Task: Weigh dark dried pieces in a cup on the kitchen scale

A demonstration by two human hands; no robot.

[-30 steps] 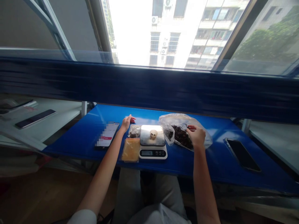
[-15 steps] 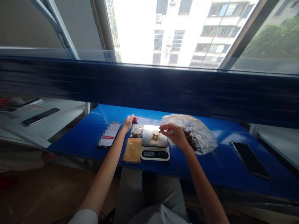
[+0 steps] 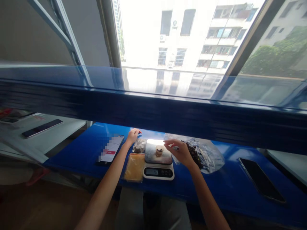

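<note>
A white kitchen scale, its display showing 4.6, stands on the blue table. On its metal plate sits a small pale cup with dark dried pieces at its mouth. My right hand hovers just right of the cup, thumb and fingers apart, with nothing visible between them. Behind it lies a clear plastic bag of dark dried material. My left hand rests with curled fingers beside a small clear packet; nothing shows in it. A packet of yellowish sheets lies left of the scale.
A lit phone, partly pixelated, lies left of my left forearm. Another phone is at the right. A blue shelf beam crosses low above the table's back. A white side shelf at the left holds a further phone.
The dark piece from my right fingertips now shows at the cup's mouth, and those fingers have let go. The view has tilted up; my left hand stays by the packet.
</note>
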